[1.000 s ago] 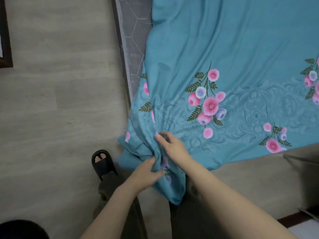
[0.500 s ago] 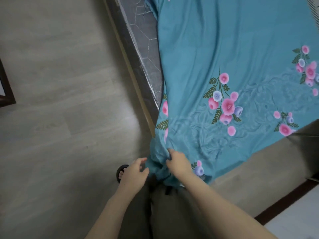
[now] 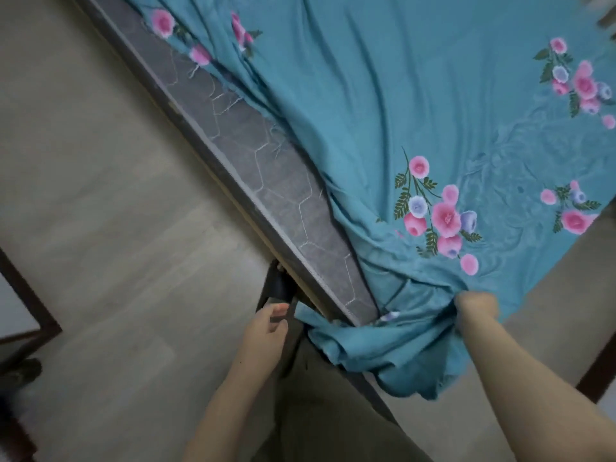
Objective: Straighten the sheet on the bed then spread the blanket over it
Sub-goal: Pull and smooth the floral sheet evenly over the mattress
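Observation:
A teal sheet (image 3: 383, 105) printed with pink and lilac flowers covers the bed and bunches in folds at the near corner. My right hand (image 3: 475, 306) grips a gathered fold of the sheet at that corner, fingers curled into the cloth. My left hand (image 3: 266, 335) hovers beside the corner with loosely bent fingers, holding nothing, just left of a hanging flap of sheet. A strip of grey quilted mattress (image 3: 266, 168) lies bare along the bed's left edge. No blanket is in view.
Pale wood-look floor (image 3: 100, 211) spreads to the left of the bed. A dark slipper on my foot (image 3: 276, 291) sits at the bed corner. Dark wooden furniture (image 3: 30, 315) stands at the far left. A dark skirting (image 3: 596, 371) runs at the lower right.
My left hand has let go of the sheet and moved off to the left. My right hand has pulled the gathered corner rightward. The view has swung, baring more mattress.

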A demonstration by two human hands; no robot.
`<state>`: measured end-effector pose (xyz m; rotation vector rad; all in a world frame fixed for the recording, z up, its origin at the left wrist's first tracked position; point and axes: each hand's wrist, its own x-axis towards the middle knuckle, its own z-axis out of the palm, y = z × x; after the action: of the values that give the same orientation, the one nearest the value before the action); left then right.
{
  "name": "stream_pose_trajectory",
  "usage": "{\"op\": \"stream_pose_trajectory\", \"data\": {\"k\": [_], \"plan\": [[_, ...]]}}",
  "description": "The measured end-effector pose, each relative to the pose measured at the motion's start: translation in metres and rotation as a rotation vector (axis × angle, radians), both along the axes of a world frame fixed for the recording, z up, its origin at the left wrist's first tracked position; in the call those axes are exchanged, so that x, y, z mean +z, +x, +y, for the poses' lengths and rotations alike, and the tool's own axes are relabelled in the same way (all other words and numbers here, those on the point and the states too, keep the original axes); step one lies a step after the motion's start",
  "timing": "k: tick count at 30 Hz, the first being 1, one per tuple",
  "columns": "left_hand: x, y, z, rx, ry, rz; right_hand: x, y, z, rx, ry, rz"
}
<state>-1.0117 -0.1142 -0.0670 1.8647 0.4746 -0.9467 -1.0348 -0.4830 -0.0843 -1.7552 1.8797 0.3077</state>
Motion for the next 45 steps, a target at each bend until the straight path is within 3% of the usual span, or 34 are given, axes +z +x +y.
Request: {"op": "stream_pose_trajectory", "data": {"k": [2,5,7,10,12,15,18,24,28,33,35,38,41,45], "plan": [[0.001,0.037,0.003,-0.028,0.013,0.014,-0.004,0.024,0.01,0.133,-0.144,0.094],[0.002,0.098,0.003,-0.102,0.051,0.033,-0.007,0.071,0.048,0.532,-0.314,-0.098],[0.0,0.141,-0.001,-0.143,0.066,0.037,-0.008,0.106,0.085,0.821,-0.276,-0.168],[-0.001,0.21,-0.013,-0.191,0.075,0.034,-0.011,0.164,0.136,1.128,-0.092,-0.001],[-0.006,0.25,-0.023,-0.168,0.072,0.058,-0.014,0.196,0.159,1.065,0.047,0.051],[-0.013,0.298,-0.037,0.052,-0.018,0.159,-0.01,0.228,0.177,0.883,0.221,-0.084],[-0.02,0.334,-0.044,0.296,-0.164,0.284,-0.004,0.241,0.184,0.855,0.485,-0.207],[-0.04,0.41,-0.048,0.553,-0.447,0.314,-0.007,0.237,0.169,0.817,0.581,-0.12],[-0.037,0.459,-0.044,0.566,-0.575,0.327,-0.008,0.237,0.175,0.678,0.465,0.029],[-0.022,0.492,-0.003,0.443,-0.487,0.236,0.009,0.251,0.209,0.501,0.012,0.284],[-0.017,0.49,0.029,0.419,-0.44,0.15,0.015,0.269,0.234,0.539,-0.149,0.236],[0.0,0.488,0.082,0.39,-0.442,0.143,0.019,0.311,0.28,0.807,-0.267,0.072],[0.015,0.493,0.133,0.349,-0.436,0.196,0.019,0.362,0.32,0.997,-0.296,0.066],[0.034,0.512,0.182,0.402,-0.446,0.197,0.025,0.417,0.345,0.842,-0.101,0.091]]}}
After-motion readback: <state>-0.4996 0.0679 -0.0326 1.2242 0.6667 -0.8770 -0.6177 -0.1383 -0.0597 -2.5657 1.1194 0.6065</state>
